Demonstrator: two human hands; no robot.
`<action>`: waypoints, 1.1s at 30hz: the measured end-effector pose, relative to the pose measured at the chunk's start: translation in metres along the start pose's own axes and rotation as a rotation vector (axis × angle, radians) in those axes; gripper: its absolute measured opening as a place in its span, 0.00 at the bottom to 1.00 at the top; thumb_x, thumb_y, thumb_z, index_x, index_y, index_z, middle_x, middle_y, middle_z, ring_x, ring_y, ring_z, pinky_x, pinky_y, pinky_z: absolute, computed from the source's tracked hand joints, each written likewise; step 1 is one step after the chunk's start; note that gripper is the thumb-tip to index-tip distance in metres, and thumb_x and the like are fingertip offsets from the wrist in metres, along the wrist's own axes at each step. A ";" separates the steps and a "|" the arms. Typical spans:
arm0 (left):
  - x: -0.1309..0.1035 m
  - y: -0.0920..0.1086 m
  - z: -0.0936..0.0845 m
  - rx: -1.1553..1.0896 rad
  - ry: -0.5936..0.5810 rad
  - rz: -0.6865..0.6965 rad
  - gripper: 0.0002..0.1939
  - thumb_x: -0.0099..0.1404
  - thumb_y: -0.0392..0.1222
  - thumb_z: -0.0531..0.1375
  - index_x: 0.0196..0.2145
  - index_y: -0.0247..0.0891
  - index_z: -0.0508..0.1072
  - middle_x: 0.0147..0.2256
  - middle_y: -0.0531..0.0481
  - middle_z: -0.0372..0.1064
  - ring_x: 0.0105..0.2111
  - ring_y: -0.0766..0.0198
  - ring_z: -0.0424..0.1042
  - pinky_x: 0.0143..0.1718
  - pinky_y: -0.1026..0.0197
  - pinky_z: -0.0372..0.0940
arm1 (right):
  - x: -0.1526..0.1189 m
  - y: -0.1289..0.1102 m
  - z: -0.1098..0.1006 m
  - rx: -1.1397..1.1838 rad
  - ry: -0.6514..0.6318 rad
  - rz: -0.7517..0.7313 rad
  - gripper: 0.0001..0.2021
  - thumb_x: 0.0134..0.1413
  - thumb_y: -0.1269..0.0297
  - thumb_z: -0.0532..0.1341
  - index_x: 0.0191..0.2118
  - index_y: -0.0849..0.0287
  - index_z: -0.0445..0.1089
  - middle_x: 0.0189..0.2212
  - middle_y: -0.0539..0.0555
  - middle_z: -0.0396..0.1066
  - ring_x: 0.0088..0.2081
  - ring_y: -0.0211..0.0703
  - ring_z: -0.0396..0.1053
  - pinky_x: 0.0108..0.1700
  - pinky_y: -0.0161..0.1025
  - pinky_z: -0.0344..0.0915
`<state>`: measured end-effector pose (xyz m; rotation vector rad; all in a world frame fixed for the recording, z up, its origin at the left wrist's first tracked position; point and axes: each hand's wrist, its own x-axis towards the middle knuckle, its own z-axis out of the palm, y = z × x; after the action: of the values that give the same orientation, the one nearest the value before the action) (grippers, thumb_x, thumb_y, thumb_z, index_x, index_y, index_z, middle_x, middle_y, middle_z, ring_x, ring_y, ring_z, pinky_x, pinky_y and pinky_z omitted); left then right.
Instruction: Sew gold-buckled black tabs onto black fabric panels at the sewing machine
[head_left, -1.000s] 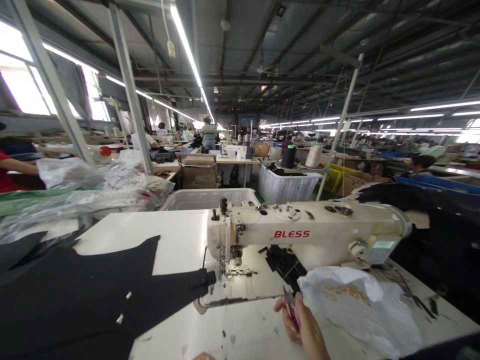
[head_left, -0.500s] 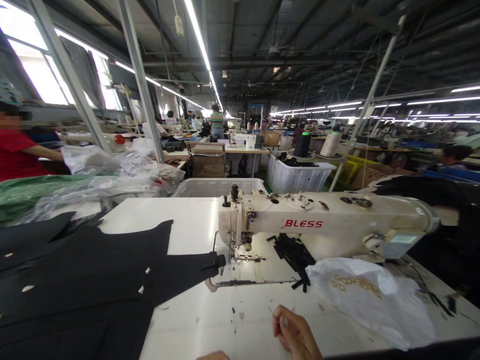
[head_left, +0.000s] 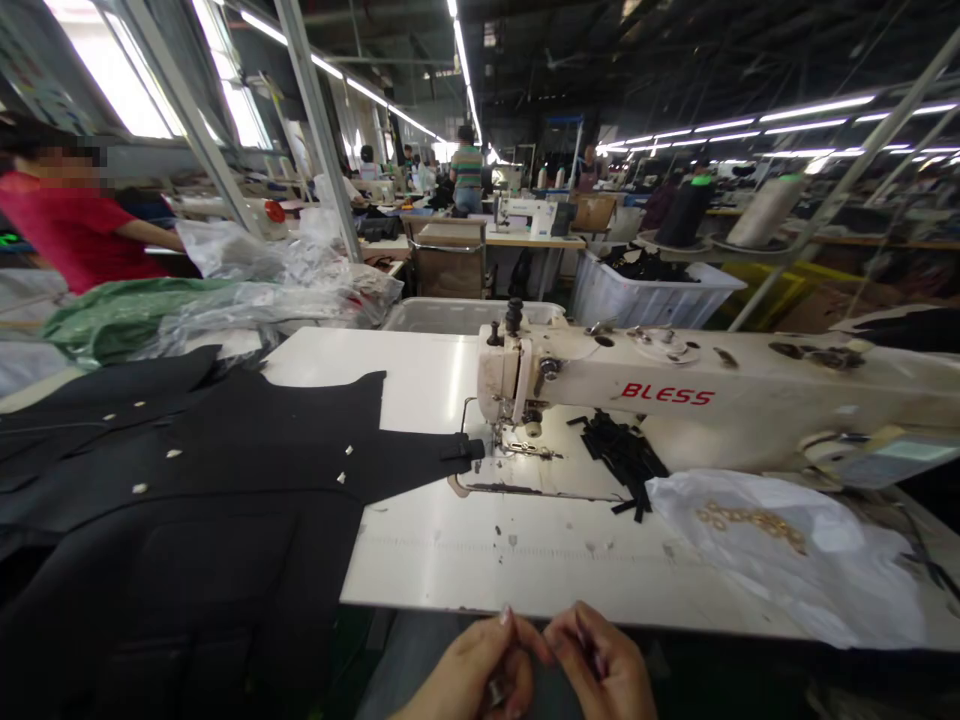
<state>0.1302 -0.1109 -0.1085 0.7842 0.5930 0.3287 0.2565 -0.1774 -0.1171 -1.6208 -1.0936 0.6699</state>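
My left hand (head_left: 487, 665) and my right hand (head_left: 600, 660) are close together at the table's front edge, fingers curled and pinched. Whatever they hold is too small to make out. Beyond them is a white sewing machine (head_left: 667, 390) marked BLESS. Black fabric (head_left: 300, 450) covers the left of the white table (head_left: 420, 560), its narrow tip lying beside the needle area. A pile of short black strips (head_left: 619, 455) lies under the machine arm. To the right, gold-coloured rings (head_left: 750, 522) rest on a white plastic bag (head_left: 832, 560).
A clear bin (head_left: 472, 316) stands behind the table, and a white crate (head_left: 660, 295) holds dark pieces. Plastic-wrapped goods (head_left: 300, 300) are piled at the left, near a person in red (head_left: 75, 230). Thread cones (head_left: 765, 212) stand at the back right.
The view has tilted down and shifted left. My left hand has come further into view, and both hands are now close together at the table's front edge.
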 end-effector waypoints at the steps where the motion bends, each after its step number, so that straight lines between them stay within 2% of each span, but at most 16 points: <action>1: 0.000 0.002 0.000 -0.054 -0.011 0.000 0.30 0.55 0.64 0.48 0.30 0.31 0.69 0.12 0.57 0.53 0.09 0.76 0.43 0.11 0.71 0.37 | 0.002 -0.003 -0.003 0.008 0.021 0.012 0.18 0.50 0.53 0.53 0.18 0.59 0.61 0.16 0.47 0.56 0.19 0.34 0.54 0.22 0.30 0.52; 3: -0.001 0.005 0.000 -0.135 -0.028 0.002 0.30 0.56 0.64 0.46 0.33 0.31 0.68 0.12 0.58 0.52 0.09 0.77 0.41 0.09 0.71 0.37 | 0.008 -0.009 -0.009 0.005 0.038 0.026 0.15 0.49 0.53 0.54 0.21 0.59 0.63 0.16 0.47 0.56 0.19 0.34 0.54 0.22 0.30 0.54; 4: -0.002 0.006 -0.001 -0.151 -0.037 0.004 0.31 0.57 0.64 0.44 0.34 0.31 0.68 0.12 0.59 0.52 0.09 0.77 0.41 0.09 0.71 0.37 | 0.011 -0.011 -0.012 -0.004 0.008 0.017 0.13 0.48 0.54 0.55 0.23 0.59 0.65 0.16 0.46 0.56 0.19 0.34 0.54 0.21 0.30 0.54; 5: -0.003 0.008 -0.002 -0.154 -0.047 0.001 0.32 0.57 0.64 0.43 0.34 0.30 0.68 0.12 0.59 0.51 0.09 0.77 0.41 0.10 0.71 0.37 | 0.014 -0.014 -0.013 -0.013 -0.061 -0.009 0.11 0.47 0.56 0.56 0.27 0.59 0.67 0.15 0.46 0.56 0.18 0.34 0.55 0.21 0.30 0.54; 8: -0.006 0.011 -0.005 -0.103 -0.057 -0.025 0.32 0.58 0.64 0.41 0.34 0.30 0.66 0.11 0.59 0.51 0.09 0.76 0.41 0.10 0.72 0.37 | 0.024 -0.022 -0.014 -0.083 -0.417 -0.136 0.09 0.48 0.62 0.57 0.35 0.56 0.70 0.17 0.47 0.62 0.19 0.35 0.59 0.23 0.31 0.57; 10: -0.009 0.013 -0.007 -0.045 -0.043 -0.028 0.32 0.57 0.64 0.41 0.37 0.31 0.65 0.11 0.59 0.51 0.09 0.75 0.42 0.10 0.72 0.37 | 0.030 -0.026 -0.013 -0.177 -0.584 -0.223 0.07 0.49 0.67 0.56 0.33 0.55 0.71 0.20 0.48 0.67 0.21 0.37 0.62 0.25 0.31 0.57; 11: -0.010 0.014 -0.008 -0.020 -0.040 -0.024 0.32 0.57 0.64 0.41 0.39 0.31 0.64 0.11 0.59 0.51 0.09 0.75 0.43 0.10 0.72 0.37 | 0.032 -0.027 -0.012 -0.228 -0.604 -0.257 0.08 0.48 0.70 0.55 0.30 0.55 0.71 0.21 0.48 0.67 0.22 0.37 0.62 0.25 0.31 0.57; 14: -0.014 0.014 -0.011 0.012 -0.074 -0.006 0.32 0.57 0.64 0.42 0.44 0.31 0.62 0.12 0.58 0.54 0.09 0.75 0.44 0.11 0.72 0.38 | 0.033 -0.030 -0.009 -0.300 -0.563 -0.319 0.09 0.45 0.75 0.54 0.23 0.57 0.68 0.17 0.47 0.64 0.19 0.35 0.60 0.23 0.31 0.54; 17: -0.015 0.011 -0.011 -0.037 -0.117 0.018 0.32 0.57 0.63 0.43 0.45 0.32 0.61 0.14 0.57 0.57 0.09 0.75 0.44 0.11 0.72 0.39 | 0.029 -0.033 -0.012 -0.237 -0.534 -0.267 0.08 0.49 0.70 0.53 0.21 0.58 0.63 0.16 0.45 0.58 0.18 0.34 0.56 0.22 0.30 0.52; 21: -0.015 0.010 -0.007 -0.106 -0.132 0.029 0.29 0.58 0.61 0.45 0.44 0.32 0.62 0.15 0.57 0.57 0.09 0.76 0.45 0.10 0.72 0.40 | 0.021 -0.041 -0.022 -0.186 -0.516 -0.172 0.10 0.53 0.63 0.52 0.23 0.57 0.62 0.17 0.45 0.57 0.19 0.34 0.56 0.21 0.29 0.52; 30: -0.016 0.012 -0.007 -0.075 -0.125 0.063 0.27 0.59 0.59 0.47 0.42 0.30 0.63 0.14 0.58 0.55 0.10 0.76 0.44 0.10 0.72 0.38 | 0.017 -0.052 -0.041 -0.211 -0.447 -0.190 0.11 0.53 0.60 0.52 0.23 0.56 0.63 0.15 0.46 0.55 0.17 0.33 0.55 0.19 0.29 0.52; 33: -0.016 0.011 -0.008 -0.041 -0.130 0.059 0.28 0.58 0.60 0.48 0.42 0.30 0.62 0.13 0.58 0.55 0.09 0.76 0.45 0.10 0.72 0.38 | 0.021 -0.053 -0.037 -0.287 -0.522 -0.218 0.06 0.50 0.63 0.55 0.32 0.55 0.68 0.16 0.46 0.59 0.17 0.33 0.57 0.21 0.28 0.56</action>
<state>0.1124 -0.1070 -0.0990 0.7784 0.4405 0.3405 0.2790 -0.1717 -0.0540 -1.5680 -1.7876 0.8435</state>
